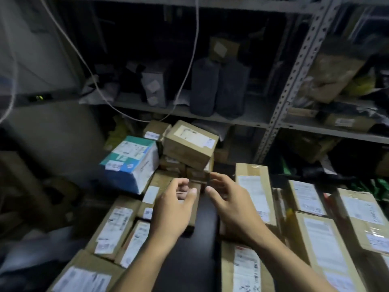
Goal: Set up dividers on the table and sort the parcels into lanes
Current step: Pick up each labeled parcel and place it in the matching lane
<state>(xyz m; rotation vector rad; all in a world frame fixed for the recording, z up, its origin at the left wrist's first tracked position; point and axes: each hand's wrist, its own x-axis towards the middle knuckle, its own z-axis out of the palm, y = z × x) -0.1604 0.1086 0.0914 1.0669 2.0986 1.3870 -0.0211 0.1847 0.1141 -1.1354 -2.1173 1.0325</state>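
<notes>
Labelled brown cardboard parcels (114, 226) are lying in rows on the dark desk (195, 260) while both hands, left (173, 209) and right (233, 205), are hovering released, fingers loosely curled, grasping nothing.

Two hands, left hand (174, 209) and right hand (235, 205); one blue-and-white box (131, 165) at ten o'clock; two dark grey wrapped bundles (219, 87) at twelve; brown cardboard parcels (255, 192), at least a dozen, exact number unclear
</notes>
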